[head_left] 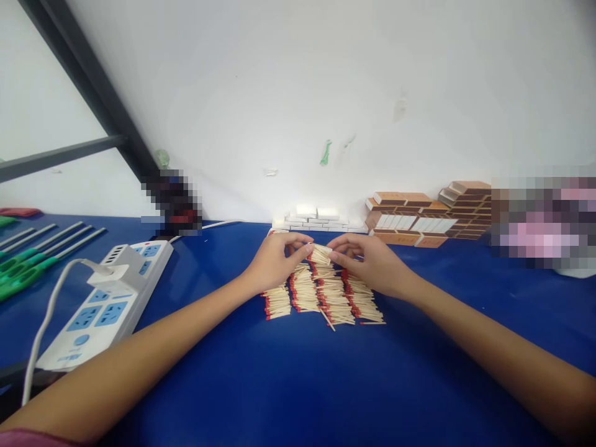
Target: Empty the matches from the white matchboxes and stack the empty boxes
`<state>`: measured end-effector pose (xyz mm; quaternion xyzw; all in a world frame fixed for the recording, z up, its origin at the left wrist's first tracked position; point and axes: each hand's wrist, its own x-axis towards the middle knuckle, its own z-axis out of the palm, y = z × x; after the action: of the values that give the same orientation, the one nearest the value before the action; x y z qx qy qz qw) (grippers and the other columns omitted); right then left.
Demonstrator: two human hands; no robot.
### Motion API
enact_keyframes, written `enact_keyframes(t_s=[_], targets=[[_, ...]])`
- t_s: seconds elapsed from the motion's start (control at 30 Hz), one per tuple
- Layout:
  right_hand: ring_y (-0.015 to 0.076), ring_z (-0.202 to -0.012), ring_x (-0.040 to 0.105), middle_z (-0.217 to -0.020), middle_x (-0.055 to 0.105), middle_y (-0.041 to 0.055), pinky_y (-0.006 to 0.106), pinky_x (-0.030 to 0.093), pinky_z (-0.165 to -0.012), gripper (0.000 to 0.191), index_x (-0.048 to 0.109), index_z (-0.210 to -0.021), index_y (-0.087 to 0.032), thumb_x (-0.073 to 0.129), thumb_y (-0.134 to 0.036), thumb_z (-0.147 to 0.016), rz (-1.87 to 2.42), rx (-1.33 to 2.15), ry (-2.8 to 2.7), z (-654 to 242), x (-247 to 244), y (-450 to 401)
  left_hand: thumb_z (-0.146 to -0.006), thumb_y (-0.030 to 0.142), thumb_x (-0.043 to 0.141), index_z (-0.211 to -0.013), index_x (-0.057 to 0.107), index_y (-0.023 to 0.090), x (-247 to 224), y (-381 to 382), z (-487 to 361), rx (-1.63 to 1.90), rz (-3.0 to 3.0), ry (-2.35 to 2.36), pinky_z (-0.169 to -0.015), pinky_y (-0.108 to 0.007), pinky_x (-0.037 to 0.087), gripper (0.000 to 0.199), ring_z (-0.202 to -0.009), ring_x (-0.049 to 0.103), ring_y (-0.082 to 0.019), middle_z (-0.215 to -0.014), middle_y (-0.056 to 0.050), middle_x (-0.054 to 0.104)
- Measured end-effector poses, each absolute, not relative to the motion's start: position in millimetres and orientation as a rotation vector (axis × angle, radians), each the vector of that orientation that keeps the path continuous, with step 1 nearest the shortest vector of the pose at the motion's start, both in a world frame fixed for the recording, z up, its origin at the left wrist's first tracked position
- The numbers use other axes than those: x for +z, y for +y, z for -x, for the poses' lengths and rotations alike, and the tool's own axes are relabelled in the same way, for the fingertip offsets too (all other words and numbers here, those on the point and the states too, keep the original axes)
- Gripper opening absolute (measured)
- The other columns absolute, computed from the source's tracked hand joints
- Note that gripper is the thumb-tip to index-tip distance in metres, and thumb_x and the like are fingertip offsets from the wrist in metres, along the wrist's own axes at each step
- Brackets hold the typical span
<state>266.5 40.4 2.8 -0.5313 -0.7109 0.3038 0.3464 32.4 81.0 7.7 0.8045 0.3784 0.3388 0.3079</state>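
Note:
Between my two hands is a small white matchbox tray (329,250) with red-tipped matches (320,254) in it, tilted toward me. My left hand (272,261) pinches its left end between thumb and fingers. At the right end, my right hand (375,264) grips it with thumb and bent fingers. Just below, several columns of loose matches (334,301) lie on the blue table (298,372), red heads mostly to the left. One match sticks out slantwise at the near edge. Part of the far rows is hidden behind my hands.
White matchbox trays (316,217) are stacked against the wall. Brown matchboxes (410,223) stand piled to their right. A white power strip (112,304) with a plugged-in cable lies at left, beside green-handled tools (28,267). Blurred patches cover items at both sides.

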Motion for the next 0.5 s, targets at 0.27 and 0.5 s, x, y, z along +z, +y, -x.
enact_keyframes(t_s=[0.27,0.5], targets=[[0.024,-0.084,0.073,-0.097,0.08,0.0098,0.042,0.06,-0.077,0.03,0.078,-0.105,-0.02,0.073,-0.046,-0.091,1.374,0.873,-1.79,-273,14,35,-0.096,0.038,0.071,-0.111,0.079,0.019,7,79,-33,0.92,-2.097,0.972,-0.07,-0.032,0.048,0.026,-0.07,0.063,-0.016,-0.092,-0.005,0.083],[0.0169,-0.065,0.06,-0.078,0.07,0.0035,0.031,0.049,-0.058,0.028,0.078,-0.104,-0.021,0.071,-0.047,-0.095,1.315,0.531,-1.923,-279,8,25,-0.091,0.034,0.08,-0.103,0.082,0.024,10,78,-26,0.868,-2.196,0.82,-0.07,-0.03,0.048,0.016,-0.084,0.07,-0.019,-0.094,-0.004,0.082]])
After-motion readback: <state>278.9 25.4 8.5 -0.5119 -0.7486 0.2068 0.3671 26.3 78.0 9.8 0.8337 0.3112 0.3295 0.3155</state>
